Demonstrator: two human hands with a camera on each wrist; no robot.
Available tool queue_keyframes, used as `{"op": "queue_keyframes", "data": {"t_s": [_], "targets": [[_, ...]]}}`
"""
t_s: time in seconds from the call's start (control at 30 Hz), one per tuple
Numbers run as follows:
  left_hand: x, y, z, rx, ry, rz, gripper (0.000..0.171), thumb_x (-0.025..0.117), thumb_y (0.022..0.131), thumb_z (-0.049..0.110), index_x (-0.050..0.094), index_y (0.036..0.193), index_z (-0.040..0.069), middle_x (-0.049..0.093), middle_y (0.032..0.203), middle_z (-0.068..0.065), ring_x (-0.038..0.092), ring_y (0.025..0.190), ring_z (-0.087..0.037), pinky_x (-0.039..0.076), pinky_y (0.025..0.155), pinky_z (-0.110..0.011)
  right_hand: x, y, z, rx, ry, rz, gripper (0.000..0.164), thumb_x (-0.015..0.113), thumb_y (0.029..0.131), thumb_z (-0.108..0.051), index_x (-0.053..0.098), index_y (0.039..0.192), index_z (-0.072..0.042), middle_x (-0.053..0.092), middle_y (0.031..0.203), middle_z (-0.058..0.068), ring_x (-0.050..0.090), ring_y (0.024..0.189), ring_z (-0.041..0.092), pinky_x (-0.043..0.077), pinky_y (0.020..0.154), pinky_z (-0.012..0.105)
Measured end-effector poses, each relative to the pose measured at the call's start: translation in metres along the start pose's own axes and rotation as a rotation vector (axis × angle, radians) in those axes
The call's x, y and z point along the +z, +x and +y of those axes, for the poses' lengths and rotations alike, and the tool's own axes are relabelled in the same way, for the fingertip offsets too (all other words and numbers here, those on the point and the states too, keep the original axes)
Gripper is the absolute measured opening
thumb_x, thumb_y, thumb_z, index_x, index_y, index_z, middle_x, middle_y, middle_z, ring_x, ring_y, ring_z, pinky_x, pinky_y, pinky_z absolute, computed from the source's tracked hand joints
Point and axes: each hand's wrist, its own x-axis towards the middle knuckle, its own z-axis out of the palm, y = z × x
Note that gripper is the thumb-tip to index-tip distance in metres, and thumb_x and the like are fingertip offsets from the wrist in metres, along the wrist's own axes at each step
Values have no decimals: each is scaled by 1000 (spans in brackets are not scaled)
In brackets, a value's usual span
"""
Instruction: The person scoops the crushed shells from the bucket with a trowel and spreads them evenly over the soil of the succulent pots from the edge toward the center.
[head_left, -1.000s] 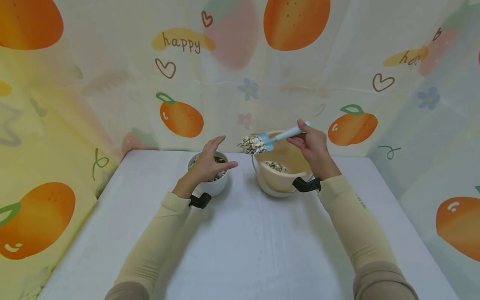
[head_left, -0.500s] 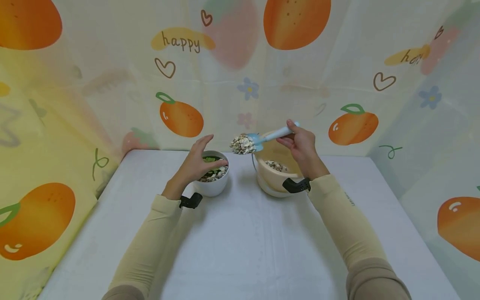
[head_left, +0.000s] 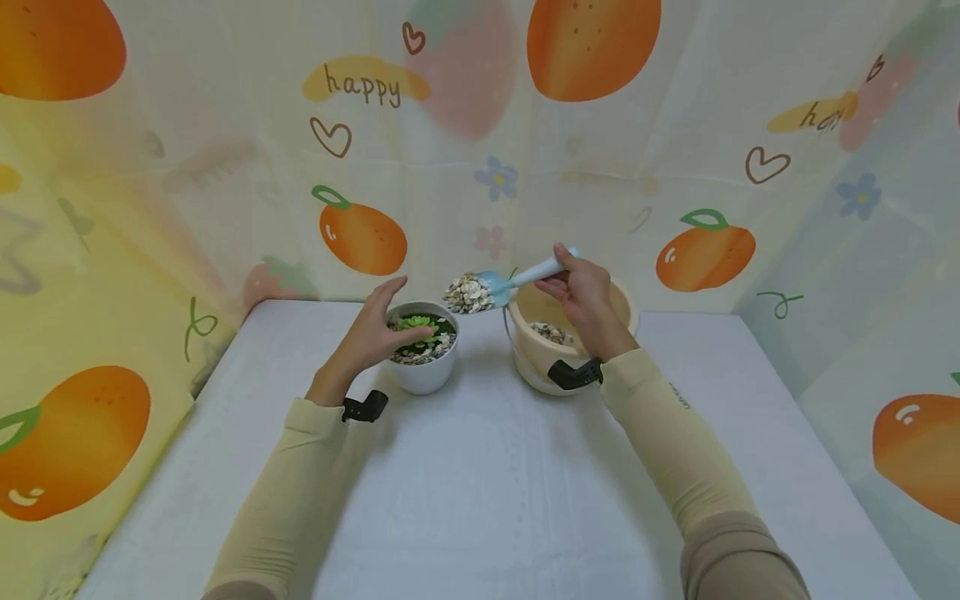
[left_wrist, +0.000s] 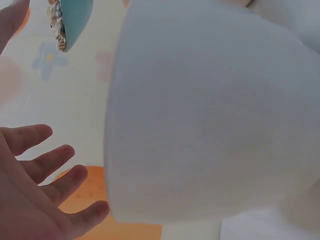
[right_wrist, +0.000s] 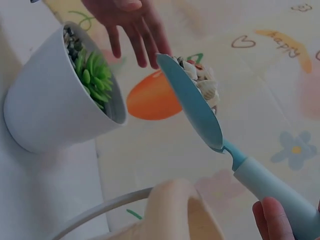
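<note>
My right hand (head_left: 588, 302) grips the pale handle of a small blue trowel (right_wrist: 192, 107). Shells and pebbles (head_left: 468, 294) are heaped on its blade, which is above the table between the pot and the bucket. A white flower pot (head_left: 424, 373) holds a green succulent (right_wrist: 93, 77) with shells and stones around it. Beside the pot's left side is my left hand (head_left: 372, 330), fingers spread and thumb reaching over the rim in the head view. It holds nothing; whether it touches the pot I cannot tell.
A beige bucket (head_left: 547, 358) with a thin handle stands right of the pot, below my right hand. More shells (head_left: 551, 333) lie inside it. The white-covered table (head_left: 480, 500) ends at a fruit-print cloth (head_left: 450, 183) behind.
My right hand has carried the loaded trowel left, away from above the bucket and nearer the pot. The left hand has drawn back to the left, uncovering the succulent.
</note>
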Motion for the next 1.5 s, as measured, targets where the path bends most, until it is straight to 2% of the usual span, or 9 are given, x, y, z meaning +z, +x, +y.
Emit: {"op": "queue_keyframes", "data": {"t_s": [0.2,0.4,0.7,0.97,1.1,1.27,1.5], "targets": [[-4,-5,-9,-35,-8,-16,103,77,80,46,16,157,17,15,163,-11,14,150,-35,19,116,-64,7,1,8,3,-13,1,17,65,93,-16,63,101,-1,66,69,11,71,62,22,60,61,32],[-4,-9,-19,-58,-39,-28,104,78,81,41,13,158,14,11,164,-12,15,150,-37,24,114,-63,14,1,16,1,-50,5,13,64,94,-18,61,93,-5,66,73,12,71,64,21,60,62,31],[-2,-12,-31,-93,-63,-45,107,79,81,36,8,157,9,15,163,-16,14,150,-37,17,118,-62,27,-2,31,-38,-116,8,27,63,95,-19,58,108,4,66,78,12,71,68,19,60,68,33],[4,-13,-43,-131,-100,-86,111,80,80,33,4,157,9,13,164,-15,12,151,-36,15,118,-61,39,-7,42,-43,-144,5,16,63,95,-19,57,93,-4,64,75,10,69,62,17,60,63,31],[7,-11,-46,-150,-126,-117,114,80,79,36,2,158,12,9,164,-13,10,151,-37,15,118,-62,43,-7,48,-48,-137,17,16,64,95,-18,56,94,-4,65,74,10,69,63,18,60,61,31],[9,-11,-49,-179,-104,-137,114,80,78,40,3,158,17,7,165,-12,7,151,-38,14,117,-64,50,-8,56,-56,-160,13,17,64,95,-19,55,96,-5,63,78,10,69,62,17,60,61,30],[6,-10,-50,-167,-90,-174,120,83,74,38,0,158,14,4,164,-17,7,150,-42,15,117,-65,55,-7,63,-88,-169,30,17,65,94,-17,54,94,-5,64,73,9,67,55,15,59,58,29]]}}
